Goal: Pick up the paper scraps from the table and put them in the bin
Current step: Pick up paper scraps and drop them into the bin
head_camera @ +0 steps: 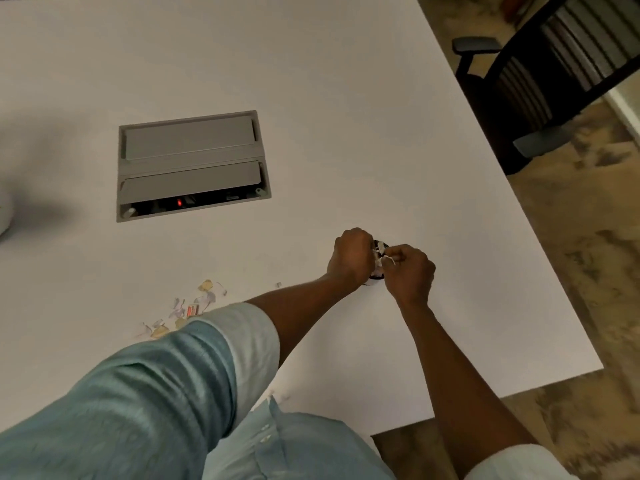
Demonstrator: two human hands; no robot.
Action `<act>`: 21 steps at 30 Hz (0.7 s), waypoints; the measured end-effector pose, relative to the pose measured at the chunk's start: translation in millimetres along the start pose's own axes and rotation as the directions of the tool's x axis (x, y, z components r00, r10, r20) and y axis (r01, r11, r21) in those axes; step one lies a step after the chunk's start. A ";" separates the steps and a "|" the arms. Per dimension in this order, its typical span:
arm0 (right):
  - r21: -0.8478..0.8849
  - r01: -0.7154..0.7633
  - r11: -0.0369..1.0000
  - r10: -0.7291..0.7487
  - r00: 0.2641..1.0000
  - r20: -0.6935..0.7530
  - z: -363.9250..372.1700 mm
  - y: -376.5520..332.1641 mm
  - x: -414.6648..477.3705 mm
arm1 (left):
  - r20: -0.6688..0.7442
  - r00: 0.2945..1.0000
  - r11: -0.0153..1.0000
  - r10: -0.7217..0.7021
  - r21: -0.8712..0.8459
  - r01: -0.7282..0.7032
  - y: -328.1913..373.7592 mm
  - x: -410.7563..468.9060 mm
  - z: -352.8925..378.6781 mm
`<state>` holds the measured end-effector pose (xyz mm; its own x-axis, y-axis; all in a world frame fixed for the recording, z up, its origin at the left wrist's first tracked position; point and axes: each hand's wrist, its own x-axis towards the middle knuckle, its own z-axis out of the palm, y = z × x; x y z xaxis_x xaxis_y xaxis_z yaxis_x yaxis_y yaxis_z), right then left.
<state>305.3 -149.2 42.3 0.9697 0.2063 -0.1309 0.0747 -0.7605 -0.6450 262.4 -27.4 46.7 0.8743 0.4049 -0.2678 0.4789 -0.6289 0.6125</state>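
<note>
My left hand (351, 259) and my right hand (410, 271) meet over a small dark round bin (377, 276) on the white table (346, 116); the hands hide most of the bin. Both hands pinch white paper scraps (382, 256) between the fingertips, right above the bin. A scatter of several coloured paper scraps (188, 308) lies on the table to the left, partly under my left sleeve. One tiny scrap (278, 284) lies alone between that scatter and my hands.
A grey recessed cable box (190, 164) with a red light is set into the table's middle. A dark office chair (540, 91) stands beyond the table's right edge on patterned carpet. A white object (5, 216) shows at the left edge.
</note>
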 end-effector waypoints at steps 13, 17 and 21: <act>-0.108 0.175 0.979 -0.181 0.982 -0.054 -2.0 -3.1 -4.4 | 0.005 0.990 0.981 0.140 0.137 -0.140 -0.8 -9.4 6.8; -0.112 0.265 0.958 -0.273 0.960 -0.062 10.6 -10.4 -19.0 | -0.111 0.986 0.978 0.123 0.182 -0.101 -34.9 -28.5 -4.2; 0.027 0.372 0.928 -0.372 0.927 0.049 35.7 -18.9 -36.4 | -0.076 0.995 0.962 0.069 0.268 -0.046 -106.6 -58.5 -16.0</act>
<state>260.2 -120.3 32.3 0.8595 0.5045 0.0821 0.4235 -0.6128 -0.6672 158.9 26.5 8.9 0.8967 0.4097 -0.1677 0.4416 -0.8016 0.4029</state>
